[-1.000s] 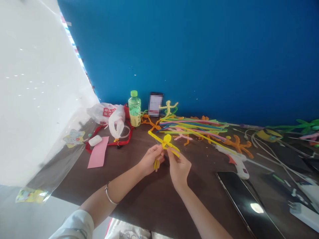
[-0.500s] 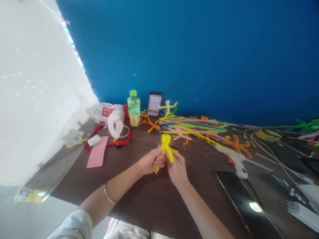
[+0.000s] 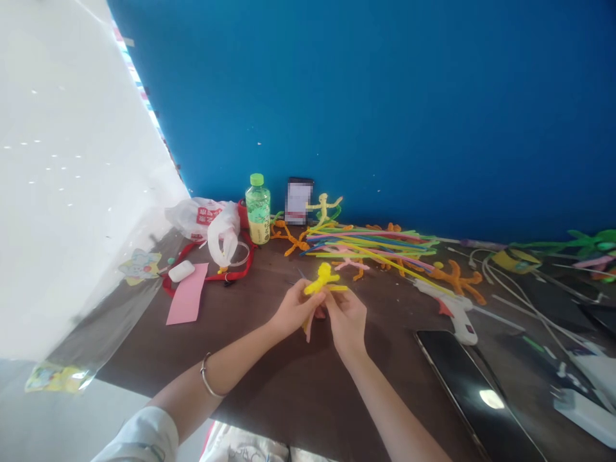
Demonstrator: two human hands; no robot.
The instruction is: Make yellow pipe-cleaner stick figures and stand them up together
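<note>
- Blue wall (image 3: 375, 109), head view, behind dark tabletop (image 3: 289, 398).
- Yellow fuzzy figure (image 3: 324, 277), above tabletop: pinched in the fingertips of my left hand (image 3: 293, 311) and right hand (image 3: 350, 317) — likely to steady its soft limbs.
- Fuzzy stems (image 3: 375, 242), bundled just beyond — presumably for easy reach.
- Change since half a second ago: figure turned, one limb now over my left hand.

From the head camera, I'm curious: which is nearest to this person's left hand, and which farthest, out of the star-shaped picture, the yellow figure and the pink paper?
1. Yellow figure: in the left hand.
2. Pink paper: on the table, to its left.
3. Star-shaped picture: farther left, past the paper.
</note>
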